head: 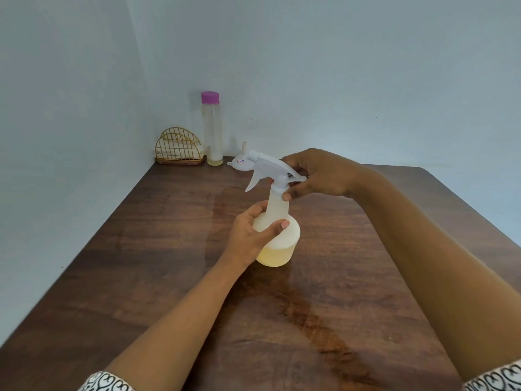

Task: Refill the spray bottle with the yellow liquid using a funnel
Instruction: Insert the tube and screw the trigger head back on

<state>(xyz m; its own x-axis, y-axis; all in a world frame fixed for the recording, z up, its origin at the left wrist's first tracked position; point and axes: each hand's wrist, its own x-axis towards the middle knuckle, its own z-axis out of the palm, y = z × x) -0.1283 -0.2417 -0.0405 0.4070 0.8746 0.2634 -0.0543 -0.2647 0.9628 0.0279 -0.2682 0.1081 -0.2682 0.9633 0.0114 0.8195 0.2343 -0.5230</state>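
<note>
A translucent white spray bottle (282, 244) stands upright on the brown wooden table (158, 249), with yellow liquid in its lower part. My left hand (251, 235) grips its shoulder from the left. My right hand (315, 176) holds the white trigger spray head (270, 169) at the top of the neck, nozzle pointing left. A white funnel (242, 159) lies upside down behind the spray head, spout up. A tall clear bottle (212, 131) with a purple cap stands at the back, with a thin layer of yellow liquid at its bottom.
A gold wire napkin holder (179, 149) holding white napkins sits in the back left corner against the pale wall. The table's right edge runs diagonally at the far right.
</note>
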